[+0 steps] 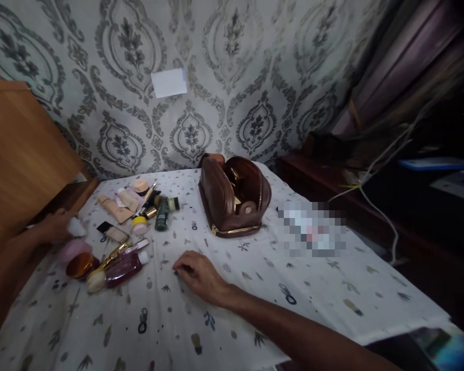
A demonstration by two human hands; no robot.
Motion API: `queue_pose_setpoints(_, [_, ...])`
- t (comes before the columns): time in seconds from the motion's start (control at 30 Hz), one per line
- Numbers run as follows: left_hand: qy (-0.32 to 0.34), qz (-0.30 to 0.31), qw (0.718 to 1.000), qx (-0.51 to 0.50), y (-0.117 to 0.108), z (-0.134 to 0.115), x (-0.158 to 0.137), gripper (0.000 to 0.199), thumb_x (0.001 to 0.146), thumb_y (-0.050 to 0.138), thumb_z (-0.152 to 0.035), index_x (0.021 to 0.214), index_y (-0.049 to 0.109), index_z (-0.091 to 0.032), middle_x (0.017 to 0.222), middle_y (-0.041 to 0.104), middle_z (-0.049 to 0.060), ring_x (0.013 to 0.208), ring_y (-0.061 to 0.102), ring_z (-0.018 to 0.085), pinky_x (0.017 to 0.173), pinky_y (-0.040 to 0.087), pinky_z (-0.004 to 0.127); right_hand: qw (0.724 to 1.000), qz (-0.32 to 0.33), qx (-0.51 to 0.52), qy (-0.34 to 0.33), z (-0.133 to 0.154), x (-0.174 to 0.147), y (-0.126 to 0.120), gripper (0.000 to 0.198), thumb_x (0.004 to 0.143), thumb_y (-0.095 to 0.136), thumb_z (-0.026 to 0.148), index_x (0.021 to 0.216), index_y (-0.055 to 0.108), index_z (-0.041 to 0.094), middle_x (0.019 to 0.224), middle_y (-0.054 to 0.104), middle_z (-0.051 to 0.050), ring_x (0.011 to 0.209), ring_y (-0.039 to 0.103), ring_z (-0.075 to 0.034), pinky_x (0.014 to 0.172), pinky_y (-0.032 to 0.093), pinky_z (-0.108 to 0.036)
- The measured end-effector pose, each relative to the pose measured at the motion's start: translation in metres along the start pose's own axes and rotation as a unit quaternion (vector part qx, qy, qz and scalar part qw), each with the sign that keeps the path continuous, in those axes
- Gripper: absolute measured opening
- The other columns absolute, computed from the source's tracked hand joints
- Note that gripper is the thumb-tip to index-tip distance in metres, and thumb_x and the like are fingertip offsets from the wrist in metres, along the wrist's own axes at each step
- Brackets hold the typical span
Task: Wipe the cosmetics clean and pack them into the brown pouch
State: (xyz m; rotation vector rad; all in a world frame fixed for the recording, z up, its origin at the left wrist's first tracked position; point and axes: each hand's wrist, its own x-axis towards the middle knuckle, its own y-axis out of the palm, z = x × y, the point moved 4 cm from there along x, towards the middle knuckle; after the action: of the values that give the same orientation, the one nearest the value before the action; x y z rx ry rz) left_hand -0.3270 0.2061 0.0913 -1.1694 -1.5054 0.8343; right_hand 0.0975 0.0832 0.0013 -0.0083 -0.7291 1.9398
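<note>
1. Key relation, as I read it from my end: the dark red bottle [123, 270] lies left of the right hand [199, 275], long axis slanting, white cap [143, 257] end toward that hand. Near, not touching. Right hand is nearer to it than the left.
2. Right hand: fingers loosely bent, about half open; I see nothing in its grasp, palm side hidden. Back of hand up, low over the bench [178, 335]; can't tell if it rests there. Forearm comes in from lower right.
3. Left hand [56, 226]: blurred on my feed, reaching in from the left edge beside the wooden cabinet [23, 139]. White item [76, 226] right at its fingertips; gripped or only touched, and how far open, I can't tell.
4. Just below that item: pink round thing [71, 251], blurred, then amber jar [80, 265].
5. Brown bag [216, 206]: upright, unzipped, mouth wide, beyond the right hand and slightly right. Green bottle [162, 215] stands out among cosmetics left of it.
</note>
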Motion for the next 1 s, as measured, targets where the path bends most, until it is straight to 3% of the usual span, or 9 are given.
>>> queue_pose_setpoints(0.07, [-0.041,0.011,0.998,0.046,-0.011,0.001,0.002,0.049,0.065,0.050,-0.068,0.076,0.057,-0.021,0.064,0.049,0.000,0.080,0.063,0.026,0.086,0.053,0.046,1.000,0.000,0.003,0.004,0.000,0.000,-0.001,0.020,0.083,0.056,0.008,0.091,0.071,0.019,0.087,0.071,-0.004,0.081,0.063,-0.016,0.076,0.049,-0.027])
queue_pose_setpoints(0.13, [-0.020,-0.010,0.999,0.048,-0.026,-0.017,0.001,0.054,0.060,0.055,-0.071,0.084,0.058,-0.023,0.074,0.057,0.002,0.092,0.062,0.029,0.090,0.051,0.046,1.000,-0.002,0.015,0.009,0.000,-0.001,-0.003,0.019,0.084,0.056,0.010,0.092,0.071,0.019,0.088,0.071,-0.004,0.083,0.063,-0.017,0.074,0.049,-0.027])
queue_pose_setpoints(0.2, [0.038,-0.028,0.999,0.022,-0.035,-0.054,-0.007,0.060,0.056,0.062,-0.069,0.098,0.059,-0.026,0.092,0.062,0.005,0.105,0.059,0.033,0.094,0.050,0.047,0.999,-0.009,0.040,0.018,0.001,-0.001,-0.006,0.017,0.086,0.057,0.014,0.095,0.071,0.018,0.089,0.071,-0.005,0.083,0.064,-0.017,0.072,0.049,-0.026])
queue_pose_setpoints(0.27, [0.095,-0.010,0.995,-0.021,-0.032,-0.105,-0.026,0.061,0.065,0.064,-0.059,0.116,0.057,-0.025,0.114,0.059,0.007,0.115,0.055,0.033,0.101,0.047,0.047,0.996,-0.023,0.079,0.028,0.002,-0.001,-0.010,0.018,0.089,0.056,0.021,0.101,0.069,0.018,0.092,0.070,-0.005,0.083,0.064,-0.016,0.070,0.049,-0.025])
queue_pose_setpoints(0.43, [0.180,0.101,0.963,-0.172,0.029,-0.234,-0.099,0.061,0.073,0.063,-0.032,0.130,0.048,-0.020,0.128,0.055,0.009,0.121,0.053,0.029,0.103,0.046,0.043,0.983,-0.098,0.147,0.041,-0.002,0.001,-0.027,0.030,0.096,0.049,0.034,0.115,0.063,0.016,0.105,0.069,-0.008,0.096,0.065,-0.018,0.079,0.051,-0.027])
queue_pose_setpoints(0.53, [0.183,0.173,0.944,-0.214,0.070,-0.276,-0.129,0.062,0.072,0.065,-0.025,0.131,0.051,-0.019,0.123,0.055,0.011,0.115,0.056,0.029,0.099,0.048,0.041,0.982,-0.108,0.151,0.040,-0.013,0.004,-0.032,0.033,0.097,0.046,0.036,0.117,0.063,0.016,0.112,0.068,-0.010,0.100,0.064,-0.019,0.087,0.051,-0.030])
queue_pose_setpoints(0.67, [0.155,0.197,0.927,-0.279,0.087,-0.280,-0.137,0.079,0.074,0.065,-0.021,0.148,0.035,-0.020,0.142,0.047,0.012,0.131,0.046,0.030,0.111,0.036,0.043,0.985,-0.117,0.122,0.038,-0.031,0.011,-0.033,0.034,0.096,0.048,0.040,0.113,0.067,0.017,0.107,0.070,-0.009,0.096,0.065,-0.021,0.088,0.050,-0.034])
queue_pose_setpoints(0.77, [0.108,0.224,0.917,-0.312,0.085,-0.266,-0.136,0.082,0.077,0.063,-0.021,0.150,0.028,-0.019,0.144,0.048,0.012,0.123,0.051,0.028,0.105,0.040,0.039,0.986,-0.103,0.124,0.046,-0.039,0.013,-0.030,0.038,0.096,0.048,0.045,0.113,0.068,0.017,0.100,0.071,-0.008,0.089,0.065,-0.021,0.083,0.051,-0.035])
queue_pose_setpoints(1.0, [0.060,0.109,0.957,-0.263,0.080,-0.247,-0.135,0.034,0.077,0.058,-0.018,0.111,0.054,-0.017,0.098,0.063,0.004,0.090,0.058,0.022,0.082,0.047,0.033,0.990,-0.042,0.134,0.025,-0.043,0.016,-0.026,0.064,0.076,0.075,0.051,0.129,0.060,0.019,0.118,0.064,-0.010,0.106,0.062,-0.025,0.094,0.050,-0.039])
